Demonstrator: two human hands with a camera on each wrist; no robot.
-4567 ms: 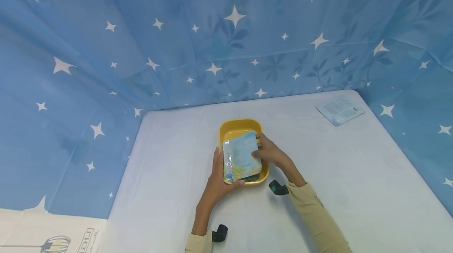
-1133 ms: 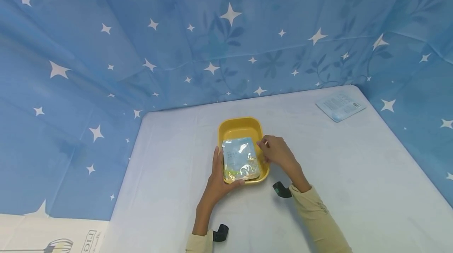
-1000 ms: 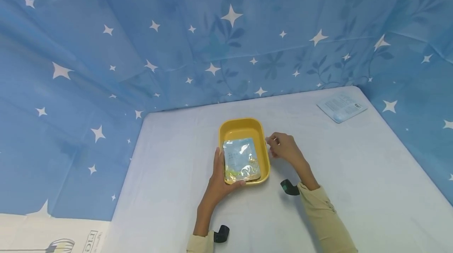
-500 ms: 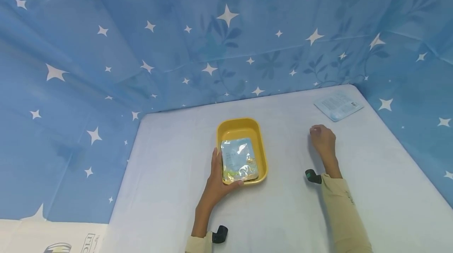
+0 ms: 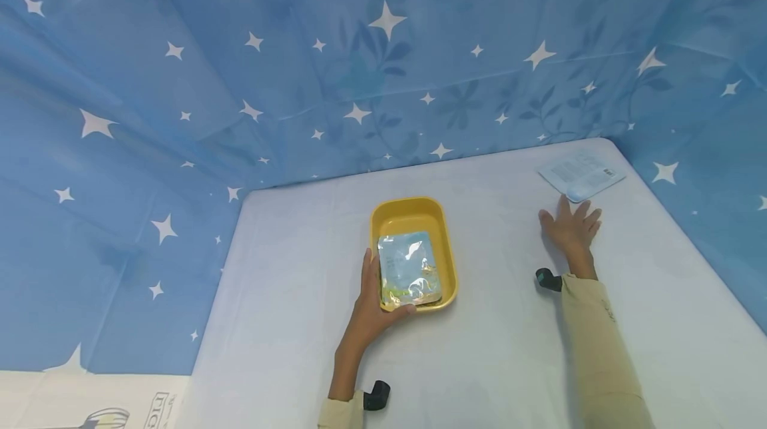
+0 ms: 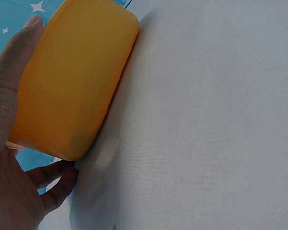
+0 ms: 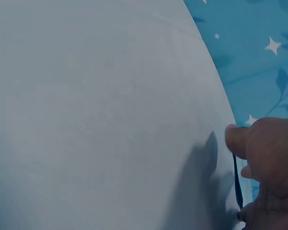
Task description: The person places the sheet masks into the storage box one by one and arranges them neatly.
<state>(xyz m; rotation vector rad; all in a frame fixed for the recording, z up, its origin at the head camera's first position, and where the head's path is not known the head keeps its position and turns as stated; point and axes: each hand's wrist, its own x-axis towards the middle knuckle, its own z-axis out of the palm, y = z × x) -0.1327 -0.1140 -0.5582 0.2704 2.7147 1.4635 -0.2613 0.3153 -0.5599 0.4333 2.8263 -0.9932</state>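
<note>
My left hand grips the near left corner of a yellow plastic basin, its thumb along the near rim and its fingers along the left side. In the left wrist view the thumb and fingers lie against the outer wall of the basin. Flat in the basin's nearer part lies a glossy light-blue packet; a darker edge shows beneath it. My right hand, fingers spread and holding nothing, reaches just in front of another light-blue flat packet. In the right wrist view part of the right hand shows.
A white-covered table bears everything. Its far edge meets a blue curtain with white stars, which also hangs at both sides. A cream cloth with a printed whisk is at the lower left.
My right hand had a packet over the basin; that packet now lies flat inside. The hand then moved right, towards the far packet, and spread its fingers. The left hand stayed put.
</note>
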